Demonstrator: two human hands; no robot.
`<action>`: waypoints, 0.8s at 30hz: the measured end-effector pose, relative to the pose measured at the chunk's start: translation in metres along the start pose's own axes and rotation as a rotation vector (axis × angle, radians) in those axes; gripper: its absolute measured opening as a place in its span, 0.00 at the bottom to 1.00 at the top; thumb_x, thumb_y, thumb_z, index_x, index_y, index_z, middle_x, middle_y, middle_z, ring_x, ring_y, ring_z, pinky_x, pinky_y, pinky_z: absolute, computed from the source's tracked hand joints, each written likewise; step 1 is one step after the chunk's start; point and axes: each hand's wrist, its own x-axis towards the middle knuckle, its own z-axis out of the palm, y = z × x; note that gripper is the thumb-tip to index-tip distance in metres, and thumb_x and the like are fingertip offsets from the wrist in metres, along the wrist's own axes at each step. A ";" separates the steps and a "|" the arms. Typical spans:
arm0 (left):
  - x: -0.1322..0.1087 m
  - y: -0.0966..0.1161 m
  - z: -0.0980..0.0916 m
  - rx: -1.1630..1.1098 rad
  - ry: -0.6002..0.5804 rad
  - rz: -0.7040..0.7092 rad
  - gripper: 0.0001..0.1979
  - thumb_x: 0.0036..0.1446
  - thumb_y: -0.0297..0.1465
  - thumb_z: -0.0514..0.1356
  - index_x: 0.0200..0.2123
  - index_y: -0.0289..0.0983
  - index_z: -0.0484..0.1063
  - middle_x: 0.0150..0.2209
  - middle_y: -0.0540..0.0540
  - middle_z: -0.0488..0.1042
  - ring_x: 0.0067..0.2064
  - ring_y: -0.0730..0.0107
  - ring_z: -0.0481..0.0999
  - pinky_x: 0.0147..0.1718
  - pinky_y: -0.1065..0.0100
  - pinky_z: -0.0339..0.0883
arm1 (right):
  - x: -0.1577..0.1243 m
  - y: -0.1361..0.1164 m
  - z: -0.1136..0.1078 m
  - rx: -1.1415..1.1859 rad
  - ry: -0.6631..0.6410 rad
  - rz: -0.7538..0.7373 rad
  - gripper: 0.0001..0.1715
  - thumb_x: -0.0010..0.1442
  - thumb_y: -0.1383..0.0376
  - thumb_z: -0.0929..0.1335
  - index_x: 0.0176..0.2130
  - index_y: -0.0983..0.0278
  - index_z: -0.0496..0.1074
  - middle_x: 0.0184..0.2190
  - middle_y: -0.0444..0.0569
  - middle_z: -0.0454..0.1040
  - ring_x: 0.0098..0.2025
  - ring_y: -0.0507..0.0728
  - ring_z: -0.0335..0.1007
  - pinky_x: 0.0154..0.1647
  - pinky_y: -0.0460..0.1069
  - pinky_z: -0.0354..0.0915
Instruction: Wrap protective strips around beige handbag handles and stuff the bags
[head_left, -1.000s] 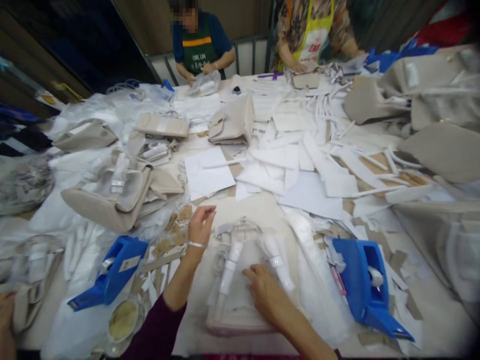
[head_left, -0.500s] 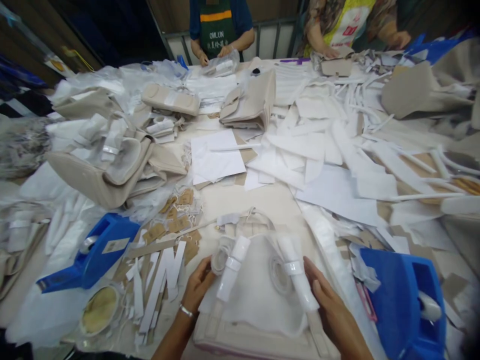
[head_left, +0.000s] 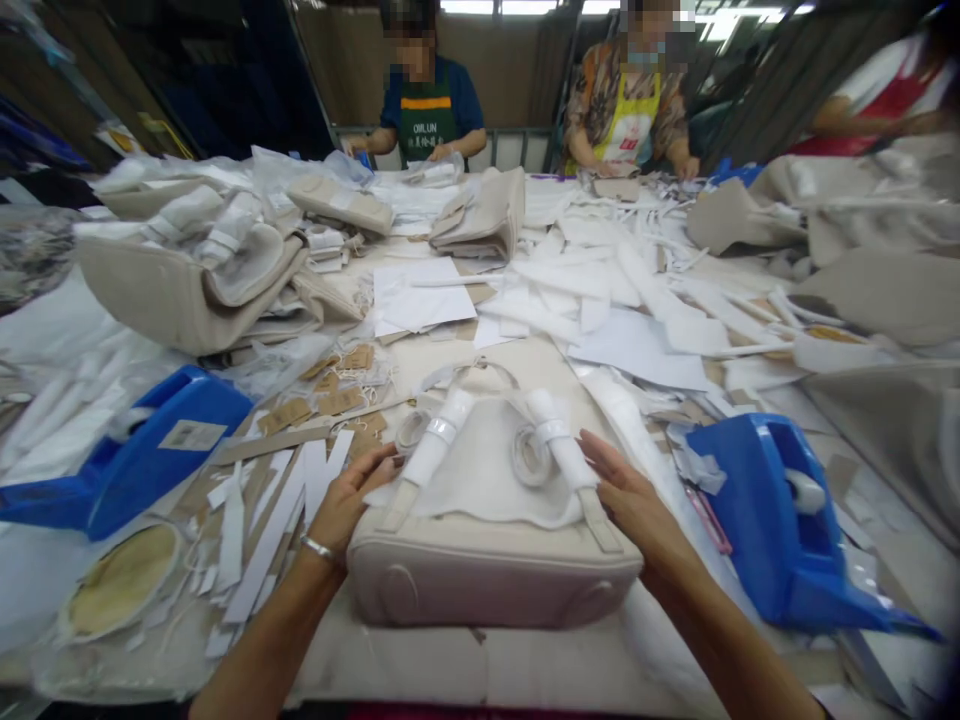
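A beige handbag lies in front of me with its base facing me. White padding covers its upper face, and its handles carry white wrapping fastened with clear tape. Rolled clear-wrapped loops sit beside both handles. My left hand, with a bracelet at the wrist, holds the bag's left side, fingers partly curled at its edge. On the opposite side my right hand holds the bag, its fingers reaching along the side near the wrapped handle. The bag is between both hands; my palms' contact is partly hidden.
Blue tape dispensers stand left and right. Paper strips, brown tags and a tape roll lie left. More beige bags and white sheets cover the table. Co-workers work across it.
The view has tilted upward, showing more of the co-workers. The handbag's base has come fully into view, with both hands still at its sides.
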 end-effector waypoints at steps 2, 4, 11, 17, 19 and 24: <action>-0.015 -0.002 -0.007 -0.064 -0.061 0.045 0.33 0.44 0.52 0.63 0.47 0.35 0.73 0.38 0.44 0.78 0.35 0.64 0.76 0.32 0.68 0.69 | -0.018 -0.003 -0.009 -0.079 0.072 -0.166 0.29 0.56 0.58 0.67 0.56 0.59 0.66 0.57 0.51 0.67 0.57 0.60 0.63 0.58 0.58 0.59; -0.031 -0.002 -0.011 -0.102 -0.112 0.128 0.32 0.47 0.53 0.60 0.47 0.35 0.73 0.36 0.44 0.77 0.33 0.66 0.75 0.31 0.70 0.67 | -0.041 -0.015 -0.012 -0.178 0.106 -0.358 0.22 0.59 0.59 0.65 0.53 0.59 0.69 0.53 0.50 0.71 0.54 0.59 0.66 0.57 0.58 0.59; -0.061 -0.010 -0.008 -0.087 0.017 0.483 0.28 0.53 0.53 0.56 0.42 0.34 0.71 0.36 0.45 0.71 0.38 0.65 0.71 0.37 0.67 0.65 | -0.078 -0.067 0.047 -0.582 -0.281 -0.797 0.15 0.55 0.73 0.64 0.39 0.61 0.76 0.38 0.47 0.76 0.41 0.54 0.70 0.44 0.49 0.64; -0.061 -0.024 -0.009 0.134 0.109 0.849 0.16 0.52 0.42 0.62 0.40 0.38 0.69 0.42 0.45 0.64 0.48 0.61 0.66 0.46 0.62 0.64 | -0.037 -0.077 0.105 -0.879 -0.528 -0.753 0.18 0.49 0.78 0.64 0.36 0.65 0.77 0.34 0.48 0.77 0.36 0.53 0.71 0.37 0.46 0.63; -0.062 -0.029 -0.007 0.115 0.125 0.863 0.17 0.51 0.40 0.63 0.41 0.38 0.68 0.42 0.45 0.63 0.47 0.61 0.66 0.47 0.62 0.64 | -0.029 -0.077 0.114 -0.969 -0.559 -0.742 0.15 0.50 0.76 0.65 0.36 0.65 0.77 0.33 0.49 0.77 0.35 0.54 0.70 0.36 0.46 0.61; -0.063 -0.040 -0.003 0.108 0.171 0.834 0.22 0.48 0.44 0.65 0.41 0.40 0.64 0.43 0.45 0.60 0.48 0.59 0.64 0.49 0.59 0.63 | -0.028 -0.071 0.126 -0.993 -0.541 -0.763 0.14 0.53 0.77 0.63 0.31 0.64 0.77 0.32 0.48 0.74 0.33 0.52 0.68 0.33 0.45 0.57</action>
